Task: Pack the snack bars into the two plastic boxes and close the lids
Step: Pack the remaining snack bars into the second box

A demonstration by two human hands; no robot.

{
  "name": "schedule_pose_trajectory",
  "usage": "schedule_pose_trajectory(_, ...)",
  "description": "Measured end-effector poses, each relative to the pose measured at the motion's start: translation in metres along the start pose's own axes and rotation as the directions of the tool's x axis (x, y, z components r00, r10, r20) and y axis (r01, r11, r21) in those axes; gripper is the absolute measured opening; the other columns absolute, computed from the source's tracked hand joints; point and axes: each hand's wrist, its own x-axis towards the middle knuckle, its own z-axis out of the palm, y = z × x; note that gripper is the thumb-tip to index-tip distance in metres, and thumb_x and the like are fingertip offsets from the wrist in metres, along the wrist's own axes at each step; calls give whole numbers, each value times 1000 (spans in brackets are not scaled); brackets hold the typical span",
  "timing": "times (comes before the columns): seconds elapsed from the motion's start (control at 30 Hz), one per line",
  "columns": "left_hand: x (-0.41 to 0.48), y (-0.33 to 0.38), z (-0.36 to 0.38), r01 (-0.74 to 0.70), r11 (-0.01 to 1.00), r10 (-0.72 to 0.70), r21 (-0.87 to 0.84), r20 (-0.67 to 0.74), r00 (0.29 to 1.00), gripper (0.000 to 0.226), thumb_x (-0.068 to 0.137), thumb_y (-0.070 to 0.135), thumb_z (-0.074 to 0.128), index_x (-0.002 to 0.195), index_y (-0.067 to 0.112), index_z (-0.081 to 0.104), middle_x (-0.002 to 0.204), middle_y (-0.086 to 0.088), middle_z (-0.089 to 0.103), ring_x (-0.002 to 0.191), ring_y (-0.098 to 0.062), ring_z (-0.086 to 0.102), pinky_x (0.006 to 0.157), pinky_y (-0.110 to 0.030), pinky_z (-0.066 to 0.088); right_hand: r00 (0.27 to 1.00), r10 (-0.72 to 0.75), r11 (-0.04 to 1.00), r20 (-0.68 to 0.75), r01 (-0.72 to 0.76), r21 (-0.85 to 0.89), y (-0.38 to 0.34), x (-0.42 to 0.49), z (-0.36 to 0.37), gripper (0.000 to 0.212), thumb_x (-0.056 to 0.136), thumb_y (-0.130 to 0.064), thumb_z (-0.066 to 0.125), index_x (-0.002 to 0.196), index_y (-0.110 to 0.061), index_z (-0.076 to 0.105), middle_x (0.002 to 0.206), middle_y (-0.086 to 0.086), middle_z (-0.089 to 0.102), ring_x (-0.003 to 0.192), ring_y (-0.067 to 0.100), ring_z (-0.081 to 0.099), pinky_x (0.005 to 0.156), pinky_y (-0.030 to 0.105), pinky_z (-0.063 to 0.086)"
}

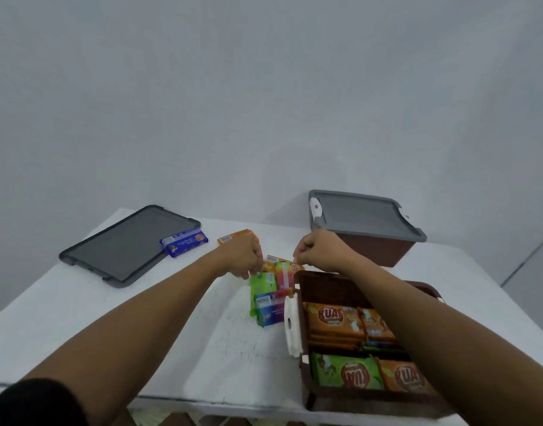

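White table (110, 302) against pale grey wall, open brown box (305, 379) near right, part-filled, loose snack bars (262, 287) just left of it, left hand (245, 256) and right hand (317, 252) curled directly above them, grip undeterminable, lidded box (377, 250) behind.

Both arms are reaching forward over the white table (110, 302). The left hand (244, 256) and the right hand (317, 249) are hovering with fingers curled at the far end of a loose pile of snack bars (271, 290). Whether either hand is gripping a bar cannot be determined. The open brown box (325, 285) is sitting just right of the pile, holding orange and green packed bars (334, 318). A closed box (384, 250) with a fitted lid (362, 216) is standing behind it. A loose grey lid (122, 247) is lying at far left, with a blue bar (184, 242) overlapping its edge and an orange bar (236, 236) lying near.
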Motion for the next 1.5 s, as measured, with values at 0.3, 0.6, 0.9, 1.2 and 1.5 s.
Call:
schedule_pose_trajectory(0.3, 34, -10, 14, 305, 943, -324, 137, 152, 934, 42, 89, 36, 78, 110, 3, 64, 101, -12, 73, 77, -23, 74, 65, -31, 62, 984, 136, 970, 116, -109, -216, 3, 44, 13, 33, 80, -16, 81, 111, -7, 74, 109, 6, 70, 97, 21, 66, 81, 31, 54)
schedule_pose_trajectory(0.6, 48, 1, 40, 371, 907, -399, 199, 128, 908, 66, 83, 48, 81, 125, 3, 57, 115, -17, 68, 94, -31, 74, 85, -41, 62, 874, -1, 864, 486, 246, -440, 14, 84, 29, 78, 79, -26, 82, 148, -31, 47, 143, 1, 55, 124, 25, 52, 101, 35, 44)
schedule_pose_trajectory(0.9, 67, -7, 42, 445, 892, -433, -80, 131, 892, 33, 73, 21, 90, 87, 8, 62, 79, -6, 61, 63, -17, 56, 49, -23, 44, 820, 18, 822, 572, 314, -476, 23, 111, 29, 57, 80, -26, 80, 131, -17, 56, 123, 6, 60, 99, 20, 52, 78, 31, 43)
schedule_pose_trajectory(1.2, 48, -11, 14, 169, 781, -199, -602, 17, 980, 38, 70, 20, 83, 101, 3, 70, 94, -14, 75, 86, -25, 71, 80, -39, 57, 894, -42, 992, 445, -17, 128, 33, 88, -10, 24, 91, -18, 73, 108, -5, 62, 103, 11, 73, 86, 19, 74, 70, 32, 62)
schedule_pose_trajectory(1.5, 11, 29, -23, 26, 371, -47, -928, 9, 999, 7, 95, 8, 54, 101, 5, 56, 82, -19, 69, 78, -35, 71, 77, -47, 59, 947, 91, 702, 308, -280, 655, 16, 17, -53, 27, 99, -15, 60, 125, -13, 57, 125, 18, 61, 107, 29, 71, 78, 41, 64)
